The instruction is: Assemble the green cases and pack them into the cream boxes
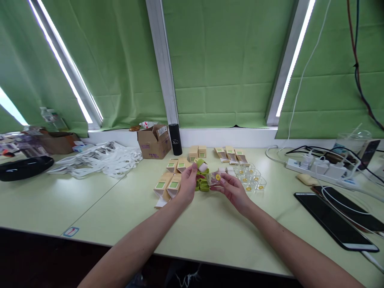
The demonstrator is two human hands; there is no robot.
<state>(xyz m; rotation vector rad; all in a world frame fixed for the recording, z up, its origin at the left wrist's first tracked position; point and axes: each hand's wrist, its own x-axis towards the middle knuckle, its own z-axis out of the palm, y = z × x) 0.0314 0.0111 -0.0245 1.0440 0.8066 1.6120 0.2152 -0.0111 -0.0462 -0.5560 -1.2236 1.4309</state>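
Observation:
My left hand [189, 181] is closed on a small white item with a green cap [201, 165], held above the table. In my right hand [235, 190] is a clear plastic box [213, 178] with a round yellow sticker; it is tilted, close to the left hand. Green holders [204, 185] stand on the table just beneath and between the hands. To the right sit several more clear boxes [256, 182] with yellow stickers. Left of my hands lie kraft paper boxes [161, 186] with green windows, their flaps open.
More kraft boxes [230, 154] stand at the back. A cardboard carton [154, 143] and a black cylinder [175, 139] are near the wall. White straps [99, 160] are heaped on the left. A phone [333, 220] and a power strip [321, 170] with cables lie right.

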